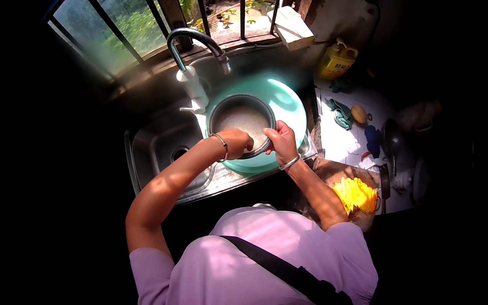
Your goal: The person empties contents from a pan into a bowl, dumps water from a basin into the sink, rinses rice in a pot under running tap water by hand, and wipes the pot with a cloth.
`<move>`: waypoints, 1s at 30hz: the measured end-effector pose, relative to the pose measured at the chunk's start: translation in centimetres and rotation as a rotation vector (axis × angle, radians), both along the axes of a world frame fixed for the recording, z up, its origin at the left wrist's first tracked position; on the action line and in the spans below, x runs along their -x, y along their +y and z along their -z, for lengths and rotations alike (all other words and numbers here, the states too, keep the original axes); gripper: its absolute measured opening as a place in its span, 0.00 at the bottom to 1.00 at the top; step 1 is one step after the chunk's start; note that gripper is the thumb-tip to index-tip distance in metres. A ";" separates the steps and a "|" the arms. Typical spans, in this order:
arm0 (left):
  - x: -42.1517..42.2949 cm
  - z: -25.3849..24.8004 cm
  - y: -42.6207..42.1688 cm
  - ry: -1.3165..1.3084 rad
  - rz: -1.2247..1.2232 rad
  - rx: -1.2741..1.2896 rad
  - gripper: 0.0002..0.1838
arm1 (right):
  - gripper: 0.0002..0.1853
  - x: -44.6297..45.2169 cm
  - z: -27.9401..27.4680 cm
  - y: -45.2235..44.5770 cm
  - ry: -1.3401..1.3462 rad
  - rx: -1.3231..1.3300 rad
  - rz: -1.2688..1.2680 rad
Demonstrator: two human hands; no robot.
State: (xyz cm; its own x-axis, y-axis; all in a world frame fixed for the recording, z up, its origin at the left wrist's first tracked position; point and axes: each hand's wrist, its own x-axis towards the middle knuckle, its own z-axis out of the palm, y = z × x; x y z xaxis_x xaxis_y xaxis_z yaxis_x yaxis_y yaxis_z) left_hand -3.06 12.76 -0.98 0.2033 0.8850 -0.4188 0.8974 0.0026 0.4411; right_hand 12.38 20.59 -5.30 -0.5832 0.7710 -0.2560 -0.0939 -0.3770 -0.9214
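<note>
Pinching the pot by its rim, the right hand angles inward; the left hand curls inside, grip unclear.

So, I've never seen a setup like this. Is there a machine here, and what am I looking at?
No machine arms here: these are a person's bare hands, seen by one camera worn on the head, looking forward and down. The right hand grips the edge of a dark round pot. The left hand reaches inside, at pale contents I can't identify for certain. The pot is in or just above a green basin at a metal sink with a tap. To the right, yellow pieces lie on a board; farther back is a yellow jug.
</note>
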 end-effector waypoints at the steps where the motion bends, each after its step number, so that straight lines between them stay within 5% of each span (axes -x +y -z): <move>1: -0.5 -0.1 0.6 -0.043 0.009 0.026 0.09 | 0.06 0.0 0.0 0.0 0.006 -0.002 -0.007; 7: -0.3 0.3 2.9 -0.022 -0.112 -0.265 0.14 | 0.07 -0.1 -0.6 -0.2 0.023 0.000 -0.011; 10: 1.2 -0.1 3.5 0.312 -0.066 -0.421 0.17 | 0.07 -0.2 -0.4 -0.1 0.032 0.010 -0.014; 15: 1.5 0.2 1.8 0.414 0.021 -0.115 0.19 | 0.06 -0.6 -0.3 0.2 0.011 0.025 -0.042; 22: -2.0 -2.2 -0.6 0.026 0.050 -0.011 0.20 | 0.07 -0.8 0.0 0.1 0.012 0.014 -0.048; 26: -1.6 -0.1 0.6 0.210 0.165 -0.296 0.20 | 0.07 -0.6 -0.1 0.1 0.039 0.021 -0.065; 30: -0.9 -1.6 0.0 0.465 0.059 -0.179 0.19 | 0.06 -0.8 -0.7 0.3 0.039 0.006 -0.056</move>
